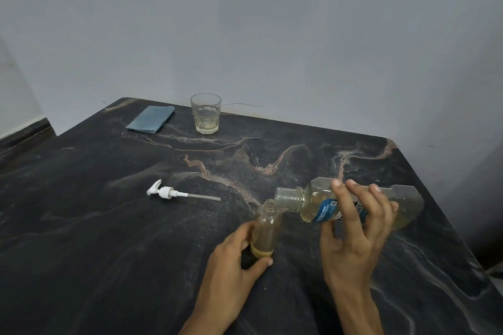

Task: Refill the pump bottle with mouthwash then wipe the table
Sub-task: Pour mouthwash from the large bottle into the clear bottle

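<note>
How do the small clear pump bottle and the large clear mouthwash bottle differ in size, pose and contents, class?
The small clear pump bottle stands nearly upright on the table, gripped low by the left hand; the large clear mouthwash bottle is tipped on its side in the right hand. The pump bottle is plain; the mouthwash bottle bears a blue label. The pump bottle holds only a shallow layer; the mouthwash bottle holds more. Both are uncapped, with yellowish liquid.

Both hands were raised over the table's near edge.
The left hand (239, 250) curled around a small bottle (265, 228); the right hand (356, 228) gripped a tipped larger bottle (321, 202).
</note>
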The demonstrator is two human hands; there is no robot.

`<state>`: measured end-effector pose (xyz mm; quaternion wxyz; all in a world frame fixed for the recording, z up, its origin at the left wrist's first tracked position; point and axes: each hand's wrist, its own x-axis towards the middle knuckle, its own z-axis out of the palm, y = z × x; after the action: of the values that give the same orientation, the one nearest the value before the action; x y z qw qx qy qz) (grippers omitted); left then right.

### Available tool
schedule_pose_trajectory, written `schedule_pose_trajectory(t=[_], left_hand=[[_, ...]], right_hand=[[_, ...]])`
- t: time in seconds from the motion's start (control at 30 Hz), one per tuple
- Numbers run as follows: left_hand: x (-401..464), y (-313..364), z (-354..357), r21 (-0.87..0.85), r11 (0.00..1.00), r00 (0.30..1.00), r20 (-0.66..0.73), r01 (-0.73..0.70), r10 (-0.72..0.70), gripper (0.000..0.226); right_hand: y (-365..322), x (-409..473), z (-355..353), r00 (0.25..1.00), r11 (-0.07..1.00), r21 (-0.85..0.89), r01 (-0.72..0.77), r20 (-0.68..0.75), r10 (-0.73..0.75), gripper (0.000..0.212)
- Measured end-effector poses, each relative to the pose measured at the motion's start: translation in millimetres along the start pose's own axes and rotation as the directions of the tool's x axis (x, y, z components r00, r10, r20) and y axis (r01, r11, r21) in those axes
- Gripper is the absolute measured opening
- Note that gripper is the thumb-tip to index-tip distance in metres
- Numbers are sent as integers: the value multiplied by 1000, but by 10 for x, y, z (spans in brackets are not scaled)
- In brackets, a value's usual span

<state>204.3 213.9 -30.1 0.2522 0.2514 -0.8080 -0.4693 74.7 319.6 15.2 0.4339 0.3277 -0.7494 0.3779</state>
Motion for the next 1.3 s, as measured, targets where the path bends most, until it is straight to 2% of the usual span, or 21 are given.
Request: schedule_pose_trajectory(t=[1.3], left_hand=[[7, -23, 0, -12, 1000, 1000, -1, -18, 18, 53]], right_hand=[[11, 3, 30, 1000, 999, -24, 22, -14, -22, 88]])
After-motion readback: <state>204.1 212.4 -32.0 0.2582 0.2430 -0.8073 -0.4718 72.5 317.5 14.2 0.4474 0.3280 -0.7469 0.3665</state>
